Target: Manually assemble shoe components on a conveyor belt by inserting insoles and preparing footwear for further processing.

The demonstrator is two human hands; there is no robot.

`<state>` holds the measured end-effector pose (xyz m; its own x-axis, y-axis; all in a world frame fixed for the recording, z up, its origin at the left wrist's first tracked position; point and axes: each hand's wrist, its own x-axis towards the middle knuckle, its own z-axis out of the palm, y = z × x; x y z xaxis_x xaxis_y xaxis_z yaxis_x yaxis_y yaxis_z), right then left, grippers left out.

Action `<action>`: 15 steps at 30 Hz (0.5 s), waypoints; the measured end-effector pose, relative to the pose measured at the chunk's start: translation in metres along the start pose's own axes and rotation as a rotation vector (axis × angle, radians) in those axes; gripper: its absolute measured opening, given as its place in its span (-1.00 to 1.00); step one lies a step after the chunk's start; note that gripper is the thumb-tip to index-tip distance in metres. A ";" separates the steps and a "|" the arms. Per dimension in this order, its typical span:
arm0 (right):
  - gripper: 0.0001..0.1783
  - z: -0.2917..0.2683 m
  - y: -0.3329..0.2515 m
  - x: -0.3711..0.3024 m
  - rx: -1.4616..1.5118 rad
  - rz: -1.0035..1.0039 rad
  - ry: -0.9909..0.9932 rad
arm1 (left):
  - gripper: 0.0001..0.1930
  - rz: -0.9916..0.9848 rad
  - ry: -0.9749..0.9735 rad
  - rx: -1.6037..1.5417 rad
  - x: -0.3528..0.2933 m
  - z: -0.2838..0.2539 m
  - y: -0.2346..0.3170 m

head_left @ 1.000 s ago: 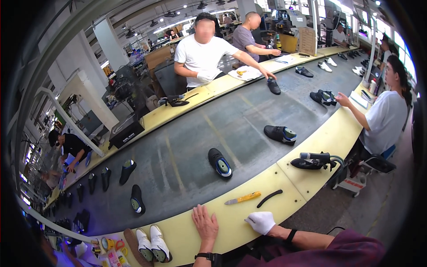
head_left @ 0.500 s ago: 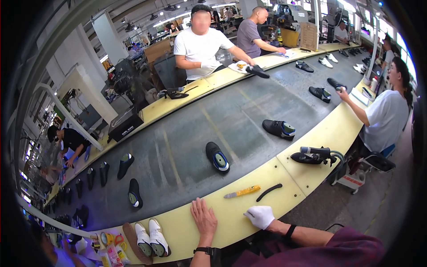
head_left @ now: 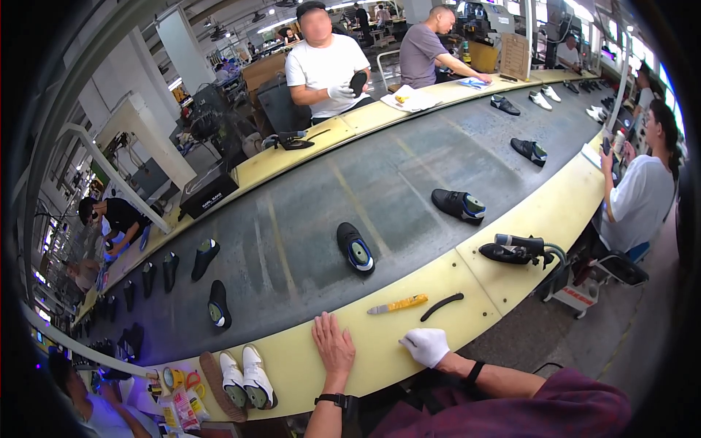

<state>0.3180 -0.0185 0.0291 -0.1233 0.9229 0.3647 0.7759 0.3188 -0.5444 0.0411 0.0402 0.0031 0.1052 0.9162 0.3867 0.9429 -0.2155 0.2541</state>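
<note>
My bare left hand lies flat on the pale yellow ledge, its fingers stretched toward the grey belt. To its right, my right hand, in a white glove, rests on the same ledge with its fingers curled closed. Whether anything is inside that glove is hidden. Just beyond it lie a yellow-handled utility knife and a curved black strip, neither touched. A black shoe sits on the belt ahead of my hands. Left of my left hand stand two white shoes beside a brown sole.
Other black shoes stand spaced along the belt. A black tool with a hose lies on the right ledge. Tape and orange scissors sit at the lower left. A person in white stands opposite; another sits at right.
The person opposite has drawn a dark shoe back from the belt to chest height. The seated person at right has pulled both hands back from the belt. My hands stay put.
</note>
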 end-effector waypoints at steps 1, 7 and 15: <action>-0.73 0.000 0.000 0.000 0.004 0.001 0.000 | -0.37 0.000 -0.001 0.001 0.000 0.001 0.000; -0.70 0.000 0.002 0.000 -0.014 0.002 0.002 | -0.37 0.003 -0.008 0.008 0.000 0.000 0.002; -0.68 0.000 -0.001 -0.002 0.016 0.001 0.022 | -0.37 0.002 -0.010 0.010 0.000 -0.001 0.001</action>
<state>0.3177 -0.0204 0.0289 -0.1087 0.9181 0.3811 0.7661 0.3217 -0.5564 0.0415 0.0394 0.0044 0.1108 0.9192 0.3780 0.9456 -0.2146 0.2447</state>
